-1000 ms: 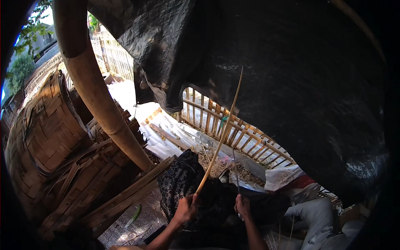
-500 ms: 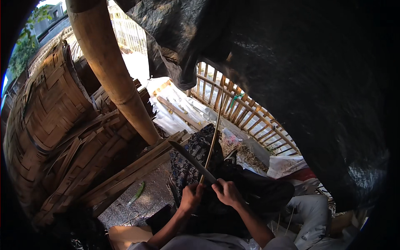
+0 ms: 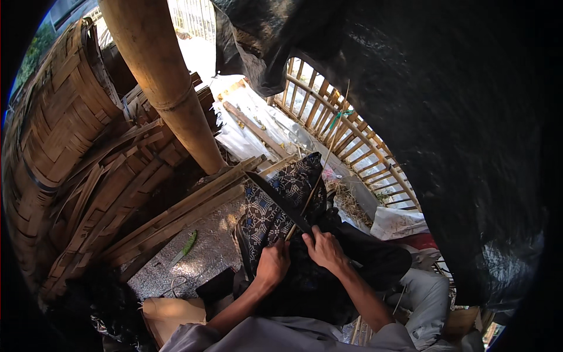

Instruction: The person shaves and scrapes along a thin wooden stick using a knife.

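Observation:
My left hand (image 3: pixel 273 262) is closed round the lower end of a long thin bamboo strip (image 3: pixel 332 144), which slants up and away to the right. In my right hand (image 3: pixel 325 249) is the grip of a large knife (image 3: pixel 275 198); my fingers hide most of the handle. Its long dark blade points up and to the left, crossing the strip just above my left hand. Whether the edge touches the strip I cannot tell. Beneath both lies a dark patterned cloth (image 3: pixel 264 226) over my lap.
A thick bamboo pole (image 3: pixel 155 70) leans ahead on the left, beside a large woven bamboo basket (image 3: pixel 70 111). Split bamboo pieces (image 3: pixel 176 220) lie near it. A slatted bamboo fence (image 3: pixel 352 141) runs right, under a hanging black sheet (image 3: pixel 457 146). A green-handled tool (image 3: pixel 189 243) lies on the ground.
The view has shifted, so the surroundings sit higher. Both hands keep their grips, and the strip now leans further right. The blade still crosses it near my left hand.

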A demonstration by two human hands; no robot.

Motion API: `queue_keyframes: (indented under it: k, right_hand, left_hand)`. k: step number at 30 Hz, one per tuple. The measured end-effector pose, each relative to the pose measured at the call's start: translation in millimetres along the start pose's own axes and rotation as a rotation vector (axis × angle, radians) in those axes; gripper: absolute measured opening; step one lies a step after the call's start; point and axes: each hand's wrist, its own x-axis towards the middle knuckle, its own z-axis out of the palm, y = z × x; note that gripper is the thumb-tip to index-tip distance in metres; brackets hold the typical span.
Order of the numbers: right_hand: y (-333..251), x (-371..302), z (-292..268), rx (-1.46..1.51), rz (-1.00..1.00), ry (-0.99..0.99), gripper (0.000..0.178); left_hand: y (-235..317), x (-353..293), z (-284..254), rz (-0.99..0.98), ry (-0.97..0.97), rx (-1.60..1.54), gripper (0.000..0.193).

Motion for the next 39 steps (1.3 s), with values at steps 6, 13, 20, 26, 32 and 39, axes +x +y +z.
queue_keyframes:
  k: [6, 13, 20, 26, 32, 39]
  right_hand:
    - [4, -10, 12, -0.018, -0.110, 0.001, 0.043]
    - [8, -8, 19, 0.211, 0.008, -0.080, 0.043]
    - [28, 8, 11, 0.085, 0.050, 0.026, 0.046]
    - [23, 1, 17, -0.056, -0.026, 0.165, 0.045]
    - [24, -17, 30, 0.097, -0.127, -0.003, 0.044]
    - [21, -5, 20, 0.190, 0.063, 0.154, 0.046]
  left_hand:
    - [-13, -10, 3, 0.152, 0.093, 0.062, 0.019]
    - [-10, -9, 2, 0.068, 0.025, 0.106, 0.020]
    - [-5, -10, 3, 0.087, 0.020, 0.125, 0.016]
    - [-9, -13, -5, 0.100, 0.011, 0.095, 0.015]
    - [-6, -16, -4, 0.091, -0.003, 0.125, 0.014]
    - [-3, -20, -15, 0.070, -0.025, 0.123, 0.015]
